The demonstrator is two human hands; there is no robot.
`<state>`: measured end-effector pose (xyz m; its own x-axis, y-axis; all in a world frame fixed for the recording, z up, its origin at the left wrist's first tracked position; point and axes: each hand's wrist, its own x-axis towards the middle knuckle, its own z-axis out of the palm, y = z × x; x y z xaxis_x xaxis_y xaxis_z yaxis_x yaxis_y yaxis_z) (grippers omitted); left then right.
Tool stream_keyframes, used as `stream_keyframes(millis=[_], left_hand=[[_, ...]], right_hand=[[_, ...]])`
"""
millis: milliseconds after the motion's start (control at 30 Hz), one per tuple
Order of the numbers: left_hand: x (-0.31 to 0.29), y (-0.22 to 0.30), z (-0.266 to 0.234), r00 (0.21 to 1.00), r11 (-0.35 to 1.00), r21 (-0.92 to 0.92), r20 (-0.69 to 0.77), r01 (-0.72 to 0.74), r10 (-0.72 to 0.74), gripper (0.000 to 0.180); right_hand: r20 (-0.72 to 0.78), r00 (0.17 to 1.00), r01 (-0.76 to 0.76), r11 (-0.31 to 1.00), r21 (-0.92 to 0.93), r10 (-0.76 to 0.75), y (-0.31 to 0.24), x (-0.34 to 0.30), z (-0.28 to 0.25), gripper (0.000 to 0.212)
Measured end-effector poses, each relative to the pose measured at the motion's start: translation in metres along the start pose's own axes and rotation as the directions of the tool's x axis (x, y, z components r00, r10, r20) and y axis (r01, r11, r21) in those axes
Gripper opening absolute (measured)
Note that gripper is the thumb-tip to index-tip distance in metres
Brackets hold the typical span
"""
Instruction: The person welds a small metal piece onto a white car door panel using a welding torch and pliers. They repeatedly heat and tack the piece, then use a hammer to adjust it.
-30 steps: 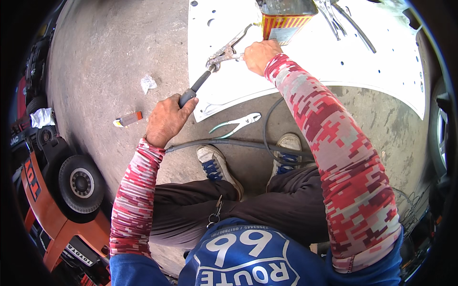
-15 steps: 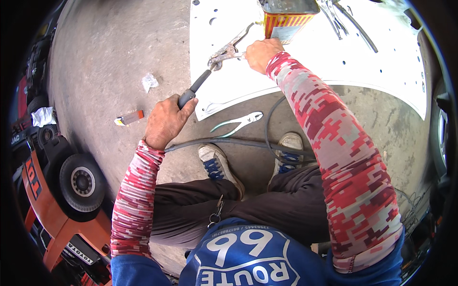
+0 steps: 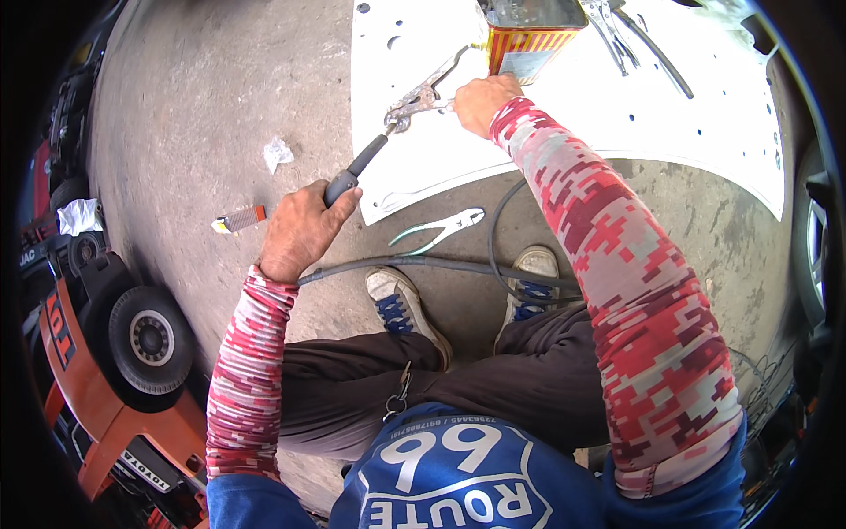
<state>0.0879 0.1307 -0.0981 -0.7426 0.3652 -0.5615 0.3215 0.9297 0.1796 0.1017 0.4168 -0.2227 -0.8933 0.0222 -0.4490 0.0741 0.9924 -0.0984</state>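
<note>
Furthest left, an orange vehicle (image 3: 81,381) stands well apart from the work. Then the left hand (image 3: 301,227), its fingers wrapped round a dark-handled tool (image 3: 368,153) that points up at the near end of a rusty clamp (image 3: 418,100); whether tip and clamp touch, I can't tell. The clamp sits over the left part of a white panel (image 3: 573,123), and the right hand (image 3: 486,102) is closed on its handle, fingertips hidden underneath.

What worries me, again from the left: the tool's tip could skid off the clamp if that wrist rolls; the black cable (image 3: 441,262), looping by the shoes (image 3: 392,298), could catch a foot should the person step; and the striped tin (image 3: 535,42), just beside the right knuckles, could get knocked if that hand jerks forward.

As for room, the left hand can swing outward over the concrete floor (image 3: 207,106), short of a small orange-ended packet (image 3: 240,219). The panel's curved near edge passes above the loose pliers (image 3: 448,227), while the tin hems in the right hand's far side
</note>
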Motion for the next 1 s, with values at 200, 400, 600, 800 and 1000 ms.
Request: stream_keyframes(millis=[200, 400, 600, 800, 1000], left_hand=[[0.001, -0.002, 0.001, 1.000, 1.000, 0.009, -0.006, -0.016, 0.016, 0.063], [0.002, -0.001, 0.001, 1.000, 1.000, 0.022, 0.011, -0.008, 0.008, 0.063], [-0.014, 0.002, -0.015, 0.999, 0.995, -0.087, -0.004, 0.045, -0.045, 0.062], [-0.019, 0.003, -0.027, 0.992, 0.996, -0.067, -0.101, 0.063, -0.070, 0.060], [-0.003, 0.008, 0.003, 0.992, 0.997, 0.080, -0.123, 0.019, -0.009, 0.058]], right_hand=[[-0.003, 1.000, -0.007, 1.000, -0.004, 0.007, 0.000, 0.000, 0.001, 0.037], [-0.009, 1.000, 0.007, 0.999, 0.034, -0.006, 0.001, 0.000, 0.002, 0.038], [0.047, 0.999, -0.019, 0.998, 0.053, 0.017, 0.005, 0.004, 0.007, 0.037], [0.078, 0.997, -0.030, 0.997, 0.067, 0.025, 0.006, 0.005, 0.006, 0.039], [0.078, 0.996, -0.042, 0.998, 0.042, 0.039, 0.003, 0.000, 0.001, 0.039]])
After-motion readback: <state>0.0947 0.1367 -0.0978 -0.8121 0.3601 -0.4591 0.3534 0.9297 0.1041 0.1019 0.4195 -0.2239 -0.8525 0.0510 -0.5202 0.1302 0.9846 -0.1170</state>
